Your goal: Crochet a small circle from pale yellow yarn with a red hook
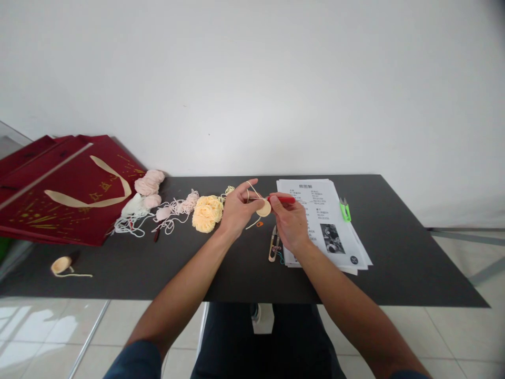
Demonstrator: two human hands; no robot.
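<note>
Between my hands is a small round piece of cream crochet [264,208], pinched at its edge by my left hand [238,208]. Cream yarn [251,187] loops over the raised fingers of that hand, and a loose tail hangs below the piece. My right hand [291,221] grips a crochet hook [282,200] by its red handle; its tip meets the crochet piece. Just left of my left hand lies a ball of yellow yarn [207,213]. An orange stitch marker [259,224] rests on the table below the crochet piece.
Printed sheets [311,218] lie under and beyond my right hand, with green-handled scissors [344,210] at their right edge. Thread snips [273,245] sit nearby. Pink and white yarn [148,184] and dark red bags [71,189] fill the left, near a small crocheted cup [62,264].
</note>
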